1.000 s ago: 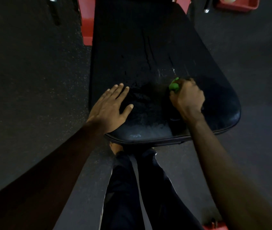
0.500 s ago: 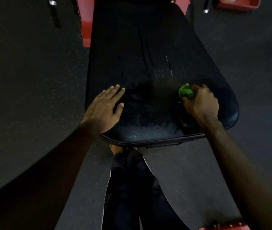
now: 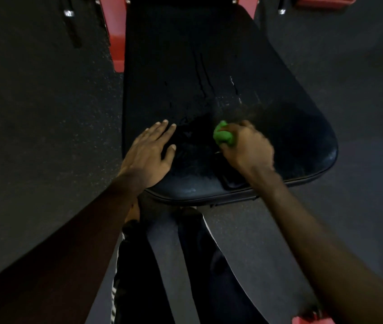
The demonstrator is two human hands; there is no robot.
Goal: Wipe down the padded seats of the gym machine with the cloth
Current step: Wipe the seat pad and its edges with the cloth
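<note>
Head view, looking straight down. Grips the cloth (image 3: 223, 136) in the right hand (image 3: 247, 148), fingers curled tight round it, with only a small green wad poking out on the side toward the left hand. Presses that wad onto the seat (image 3: 209, 73), near the middle of its near end and not far from the front edge. Rests the left hand (image 3: 148, 155) flat on the near left corner of the pad, fingers straight and close together, holding nothing, near the cloth but apart from it. Looks soft, light and limp, so likely to squash and fold under any pressure. Best taken as a bunch in the fist, as here, with a fair face left free underneath for rubbing. Possibly damp, judging by faint pale streaks on the vinyl, though too dim and blurred to be sure. As for the pad: padded yet firm by the look, smooth on top, cracked further up, bolted in place, so nothing to lift, only to bear down on. Beyond it, a red frame (image 3: 115, 31) at the far end and dark floor (image 3: 34, 113) on both sides.
</note>
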